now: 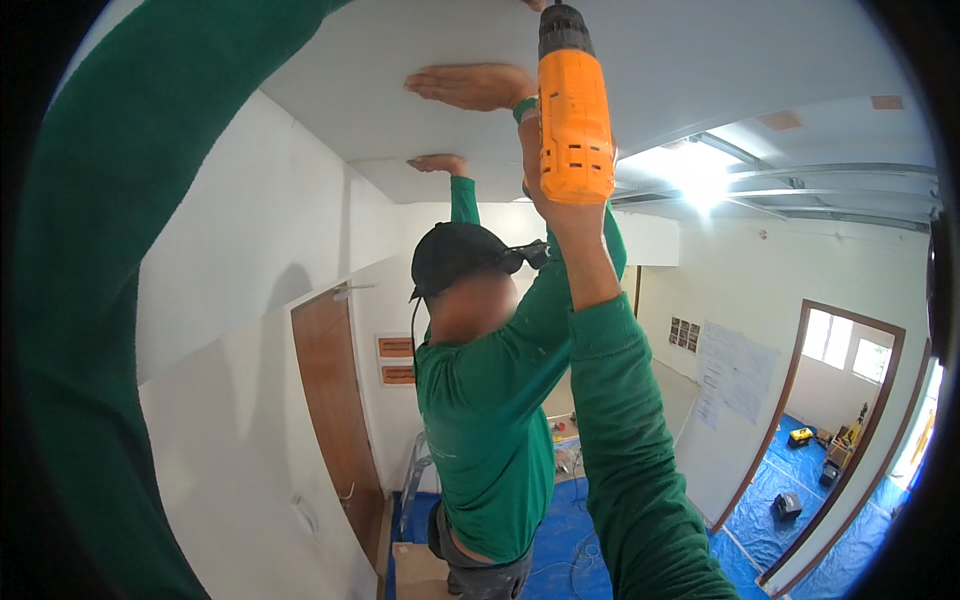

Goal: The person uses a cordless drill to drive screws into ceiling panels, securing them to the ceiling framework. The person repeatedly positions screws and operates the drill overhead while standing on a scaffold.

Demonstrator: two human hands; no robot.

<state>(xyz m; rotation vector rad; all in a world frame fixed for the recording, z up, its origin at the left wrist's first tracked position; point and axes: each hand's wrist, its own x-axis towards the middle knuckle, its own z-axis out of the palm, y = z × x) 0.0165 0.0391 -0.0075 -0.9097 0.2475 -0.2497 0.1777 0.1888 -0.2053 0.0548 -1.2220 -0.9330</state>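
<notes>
My right hand (533,165) grips an orange and black cordless drill (576,125), which points up at the grey-white ceiling board (390,120). The drill's chuck comes close to the top edge of the picture. My left arm, in a green sleeve (90,250), reaches up along the left side and leaves the view at the top. A bit of skin beside the chuck, apparently the fingertips of my left hand (536,4), just shows; its grip is cut off. A co-worker in green presses one flat hand (470,86) and another (440,163) against the board.
The co-worker (490,400), in a black cap, stands close ahead. Metal ceiling framing (780,185) and a bright lamp (700,175) are at the right. A brown door (335,410) is at the left. Blue sheeting (570,530) covers the floor; a ladder (413,480) stands behind the co-worker.
</notes>
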